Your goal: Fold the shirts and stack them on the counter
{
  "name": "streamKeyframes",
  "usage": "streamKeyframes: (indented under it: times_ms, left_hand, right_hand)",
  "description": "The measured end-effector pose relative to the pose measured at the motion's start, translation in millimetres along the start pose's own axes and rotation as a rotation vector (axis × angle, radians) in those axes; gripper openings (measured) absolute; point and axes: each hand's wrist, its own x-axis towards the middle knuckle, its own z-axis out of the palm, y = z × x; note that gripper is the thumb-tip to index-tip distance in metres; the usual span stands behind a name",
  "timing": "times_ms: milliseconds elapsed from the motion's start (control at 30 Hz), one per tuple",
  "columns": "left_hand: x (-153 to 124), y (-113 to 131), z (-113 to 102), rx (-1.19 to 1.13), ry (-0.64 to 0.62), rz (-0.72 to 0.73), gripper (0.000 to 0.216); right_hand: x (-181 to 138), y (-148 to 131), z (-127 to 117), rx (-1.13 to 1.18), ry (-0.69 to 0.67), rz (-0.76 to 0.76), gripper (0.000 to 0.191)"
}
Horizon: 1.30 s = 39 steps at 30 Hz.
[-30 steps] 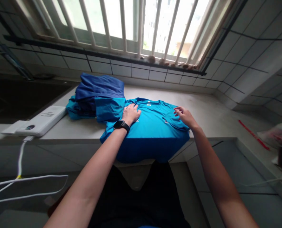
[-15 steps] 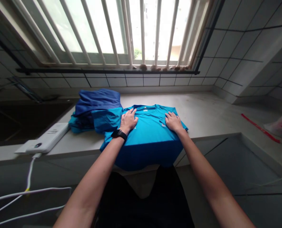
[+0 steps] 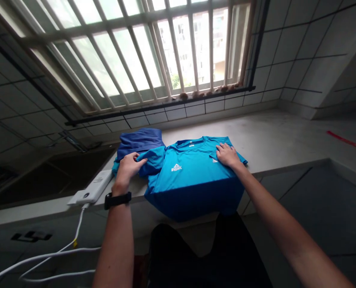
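A turquoise T-shirt (image 3: 192, 170) lies spread on the counter, neckline toward the window, its lower part draping over the front edge. White lettering and a logo show on its chest. At the shirt's left sleeve, my left hand (image 3: 129, 167) has thumb and fingers closed on the hem; a black watch (image 3: 117, 200) is on that wrist. My right hand (image 3: 226, 155) rests flat on the shirt near the other sleeve, fingers stretched out. Behind the left sleeve sits a heap of folded blue cloth (image 3: 140, 141), partly covered by the sleeve.
A white power strip (image 3: 96, 187) with a white cable lies left of the clothes, beside a dark sink (image 3: 54, 172). The pale counter (image 3: 264, 136) runs on to the right, where a red strip (image 3: 347, 141) lies. Behind is a barred window (image 3: 165, 52).
My left hand has moved left from the shirt's chest to the sleeve and closed on it, uncovering the white logo. My right hand stays on the shirt. The view has tilted and turned.
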Motion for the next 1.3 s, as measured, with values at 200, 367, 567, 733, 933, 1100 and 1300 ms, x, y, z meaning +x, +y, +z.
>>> streamKeyframes:
  times_ms: [200,367,567,733,933,1100,1300]
  left_hand:
    - [-13,37,3,-0.24,-0.127,0.29,0.038]
    - [-16,56,23,-0.248,-0.405,0.371,0.042]
    - [-28,59,36,0.199,-0.412,0.546,0.036]
    - [-35,63,24,0.421,-0.535,0.404,0.031]
    - [-28,79,46,0.345,-0.458,0.472,0.037]
    - [-20,76,74,0.305,-0.539,0.565,0.028]
    - [-1,77,81,0.38,-0.227,0.346,0.035]
  right_hand:
    - [-1,-1,-3,0.001,-0.011,0.005,0.055]
    - [-2,-3,-6,-0.006,-0.029,0.02,0.054]
    - [-2,-3,-4,-0.003,-0.008,0.02,0.053]
    - [0,-2,-2,0.01,-0.006,0.021,0.053]
    - [1,0,0,0.016,0.003,0.008,0.053]
    - [3,2,5,0.03,0.012,0.011,0.052]
    - [4,1,8,0.019,0.013,0.026,0.052]
